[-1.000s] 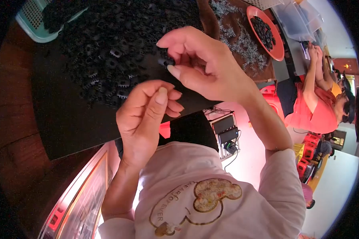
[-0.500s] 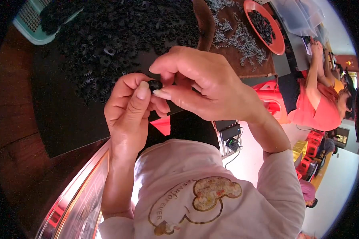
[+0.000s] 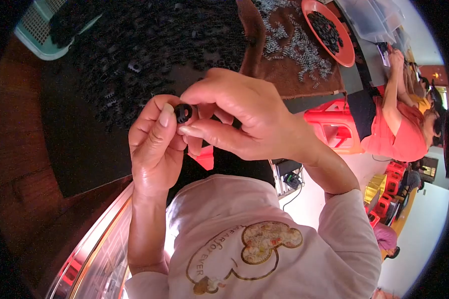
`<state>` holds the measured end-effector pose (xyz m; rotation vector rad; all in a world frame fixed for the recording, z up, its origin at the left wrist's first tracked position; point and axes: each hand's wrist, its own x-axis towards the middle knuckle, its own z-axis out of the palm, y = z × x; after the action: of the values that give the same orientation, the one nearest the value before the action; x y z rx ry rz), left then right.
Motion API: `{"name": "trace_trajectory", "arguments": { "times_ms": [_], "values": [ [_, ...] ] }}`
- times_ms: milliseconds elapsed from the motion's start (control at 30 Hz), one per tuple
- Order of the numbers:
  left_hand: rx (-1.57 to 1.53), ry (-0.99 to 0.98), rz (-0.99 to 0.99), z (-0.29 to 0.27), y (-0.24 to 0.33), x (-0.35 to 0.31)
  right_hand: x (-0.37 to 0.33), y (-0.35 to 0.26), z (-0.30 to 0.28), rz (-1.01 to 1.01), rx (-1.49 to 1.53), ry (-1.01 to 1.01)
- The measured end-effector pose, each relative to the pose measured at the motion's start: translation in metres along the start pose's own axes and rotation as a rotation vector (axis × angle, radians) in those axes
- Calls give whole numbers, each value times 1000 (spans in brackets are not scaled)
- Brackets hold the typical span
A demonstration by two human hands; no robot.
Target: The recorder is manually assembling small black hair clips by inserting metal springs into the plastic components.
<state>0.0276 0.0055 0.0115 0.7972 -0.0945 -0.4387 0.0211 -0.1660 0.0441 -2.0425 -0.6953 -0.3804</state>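
Note:
Between the thumb and curled fingers of my left hand (image 3: 157, 139) is a small round black plastic part (image 3: 183, 113). An opening shows in its face, which is turned up. My right hand (image 3: 244, 114) bends around the same part, its index fingertip at the far edge and its thumb tip at the near edge. Beyond both hands spreads a large heap of small black plastic pieces (image 3: 149, 45) on a dark work surface (image 3: 65, 149). Many small grey coil springs (image 3: 304, 50) lie on a brown cloth (image 3: 304, 88) at the far right.
An orange-red bowl (image 3: 351, 56) of black pieces stands past the springs. A pale green basket (image 3: 42, 47) is at the far left. Clear plastic bins (image 3: 369, 20) sit at the back right. A red stool (image 3: 334, 124) and a person in red (image 3: 394, 129) are to the right.
Both hands have shifted slightly left. The black part is turned so that its opening shows. My right index finger has come in to the part's far edge.

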Motion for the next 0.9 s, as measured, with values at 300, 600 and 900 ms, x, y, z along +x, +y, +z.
{"name": "trace_trajectory", "arguments": {
  "times_ms": [300,600,900],
  "values": [
    [-20,-56,-52,1,2,-1,1,1,11,-134,83,69],
    [38,-138,-11,-3,-1,1,-21,-5,-7,-82,-126,12],
    [228,-151,21,4,-3,0,-63,34,-90,288,-426,77]
  ]
}}
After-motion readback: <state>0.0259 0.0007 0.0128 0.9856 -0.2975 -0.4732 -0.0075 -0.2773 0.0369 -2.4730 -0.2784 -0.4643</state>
